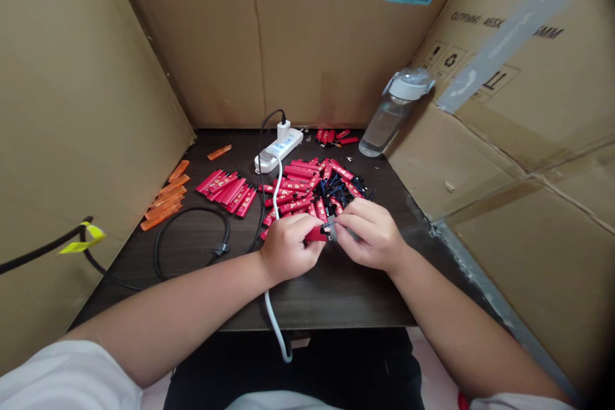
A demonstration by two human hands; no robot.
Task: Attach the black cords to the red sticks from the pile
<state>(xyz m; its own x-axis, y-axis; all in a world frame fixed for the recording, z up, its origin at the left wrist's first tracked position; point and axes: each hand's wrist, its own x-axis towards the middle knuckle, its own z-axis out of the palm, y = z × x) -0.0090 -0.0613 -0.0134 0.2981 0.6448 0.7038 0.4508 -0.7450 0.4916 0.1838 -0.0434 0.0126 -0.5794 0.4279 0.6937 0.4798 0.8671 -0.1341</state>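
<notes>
My left hand (292, 247) is closed round a small red lighter-like piece (316, 234) with a dark end. At that end, the fingertips of my right hand (369, 234) pinch a small grey part (332, 228); its exact kind is too small to make out. The two hands meet over the near part of the dark table. Just beyond them lies a heap of similar red pieces (295, 187) with gold marks, mixed at its right with dark blue and black bits (336, 189). A neater row of red pieces (229, 192) lies to the left.
Orange strips (166, 198) lie at the far left. A white power strip (279, 150) holds a charger; a black cable (156, 250) and a white cable (275, 323) cross the table (355, 307). A water bottle (384, 122) leans against the right cardboard wall (519, 160).
</notes>
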